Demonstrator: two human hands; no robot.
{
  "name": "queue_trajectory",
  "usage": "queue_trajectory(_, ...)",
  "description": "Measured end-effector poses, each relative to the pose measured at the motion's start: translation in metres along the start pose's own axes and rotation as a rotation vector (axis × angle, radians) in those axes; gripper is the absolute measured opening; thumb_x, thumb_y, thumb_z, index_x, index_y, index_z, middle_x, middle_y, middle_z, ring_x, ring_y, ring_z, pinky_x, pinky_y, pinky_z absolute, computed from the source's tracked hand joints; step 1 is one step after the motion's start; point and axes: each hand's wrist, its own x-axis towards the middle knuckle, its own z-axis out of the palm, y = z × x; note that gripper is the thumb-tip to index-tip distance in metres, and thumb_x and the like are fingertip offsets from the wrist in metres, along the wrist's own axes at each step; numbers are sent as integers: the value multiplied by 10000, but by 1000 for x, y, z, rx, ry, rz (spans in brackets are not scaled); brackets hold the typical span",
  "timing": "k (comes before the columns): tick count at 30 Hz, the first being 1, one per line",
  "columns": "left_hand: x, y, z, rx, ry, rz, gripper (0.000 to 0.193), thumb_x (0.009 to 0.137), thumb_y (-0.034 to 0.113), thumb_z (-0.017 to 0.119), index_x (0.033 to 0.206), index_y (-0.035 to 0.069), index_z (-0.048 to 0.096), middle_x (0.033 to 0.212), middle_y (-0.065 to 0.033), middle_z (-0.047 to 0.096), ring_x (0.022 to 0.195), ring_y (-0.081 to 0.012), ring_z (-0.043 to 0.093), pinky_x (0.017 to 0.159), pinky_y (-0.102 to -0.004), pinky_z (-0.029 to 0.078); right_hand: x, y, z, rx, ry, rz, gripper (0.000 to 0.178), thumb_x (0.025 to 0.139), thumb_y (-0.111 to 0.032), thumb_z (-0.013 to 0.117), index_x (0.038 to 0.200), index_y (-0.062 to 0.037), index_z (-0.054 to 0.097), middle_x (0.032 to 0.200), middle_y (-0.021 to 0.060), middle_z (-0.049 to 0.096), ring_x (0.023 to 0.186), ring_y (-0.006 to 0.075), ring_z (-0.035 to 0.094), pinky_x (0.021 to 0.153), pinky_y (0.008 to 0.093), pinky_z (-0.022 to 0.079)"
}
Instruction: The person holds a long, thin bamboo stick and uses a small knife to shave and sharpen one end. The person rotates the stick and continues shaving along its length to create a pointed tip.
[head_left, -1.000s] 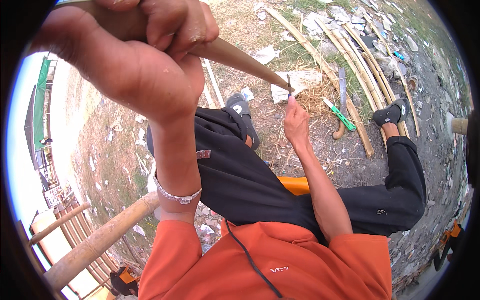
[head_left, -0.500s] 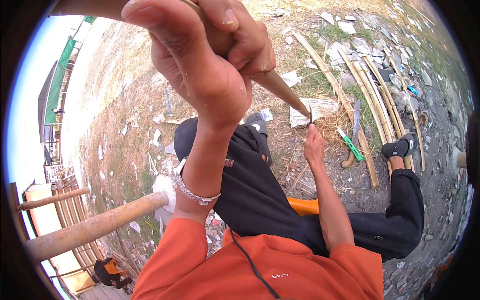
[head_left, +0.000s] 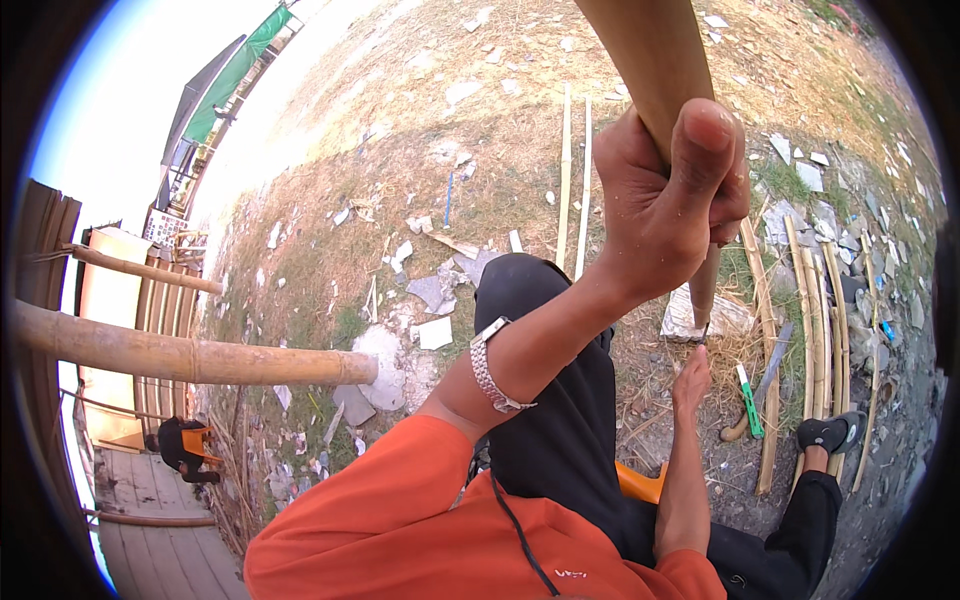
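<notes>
My left hand [head_left: 665, 205] is wrapped round a smooth light-brown wooden pole [head_left: 655, 60], raised and tilted, with fine dust on the fingers. The pole's narrower far end comes down over a pale block [head_left: 735, 318] on the ground. My right hand [head_left: 691, 378] is closed low beside that end, pinching a thin dark blade-like piece [head_left: 704, 336]; its full shape is hidden. Whether the piece touches the pole I cannot tell. To the right of my right hand lie a green-handled knife [head_left: 750, 408] and a curved long blade [head_left: 776, 352] with a brown handle.
Split bamboo strips [head_left: 808, 325] lie at right, by my shoe [head_left: 832, 433]. Straw, stone chips and litter cover the ground. A thick bamboo post [head_left: 200, 358] reaches in from the left. Another person [head_left: 183, 448] is at the lower left, beside wooden boards [head_left: 150, 520].
The view has swung left. My left hand and the pole now appear farther right in the picture, and the pole stands steeper. Both hands keep their grip.
</notes>
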Motion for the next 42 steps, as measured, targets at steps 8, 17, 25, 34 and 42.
queue_trajectory(8,0,-2,2,174,-45,33,541,899,612,311,798,89,409,498,14,330,351,-62,280,330,-233,237,-3,-9,10,49,29,-24,540,976,-394,318,1025,68,593,872,314,590,861,471,559,742,494,399)
queue_trajectory(17,0,-7,6,163,-10,0,589,852,697,196,793,141,381,473,28,257,342,-87,223,334,-249,262,9,7,1,11,-6,125,590,966,-437,289,915,60,604,851,322,581,844,489,540,755,514,388)
queue_trajectory(25,2,-7,6,192,-73,10,586,867,680,191,806,127,375,472,21,244,350,-91,194,342,-262,269,19,28,12,-97,5,150,580,969,-419,275,938,48,617,849,315,591,848,492,553,765,517,404)
queue_trajectory(34,-2,-4,0,180,-71,-1,593,855,694,163,812,136,361,461,15,250,335,-92,184,329,-266,254,26,25,10,-164,-117,304,560,971,-415,312,975,57,615,903,311,599,878,466,566,761,472,421)
queue_trajectory(42,0,-6,5,174,-74,-3,583,869,675,150,814,133,356,457,16,246,339,-88,185,331,-260,237,23,29,13,-145,-131,324,551,967,-425,323,1073,42,594,979,309,601,955,472,553,810,446,435)
